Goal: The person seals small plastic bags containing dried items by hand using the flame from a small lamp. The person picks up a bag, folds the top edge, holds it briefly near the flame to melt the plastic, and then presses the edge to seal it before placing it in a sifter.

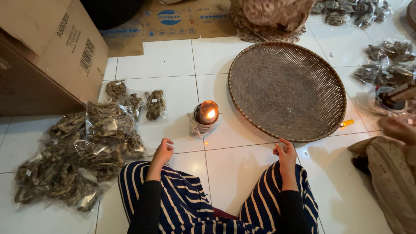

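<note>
Head view, looking straight down at a person seated on the white tiled floor (173, 56), legs in navy-and-white striped trousers (182, 199) spread wide. The left hand (163, 152) rests on the left knee, fingers curled loosely inward; nothing shows in its grip. The right hand (286, 154) sits on the right knee, fingers half bent, thumb and forefinger close together — whether something tiny is pinched there, I cannot tell.

Just ahead of the right hand, nearly touching its fingertips, lies the big round woven bamboo tray (287, 91), flat on the floor and bare inside. Between the two hands and a little ahead burns a small candle flame in a squat glass jar (205, 115), a scrap of plastic bunched at its base. Out to the left of the left hand — a heap of clear plastic packets of dried brown leaves (82, 151), a few more packets (154, 104) lying apart from it farther ahead.

Judging from this, it reads as a pause between packets: both hands idle, flame lit. The next move calls for a short outward reach with the left hand to the nearest packet, kept well clear of the flame.

Farther off: a cardboard box (52, 47) beyond the heap, flattened cardboard (186, 19) at the top, more packets (385, 65) past the tray, and another person's hand (396, 129) at the far right.
</note>
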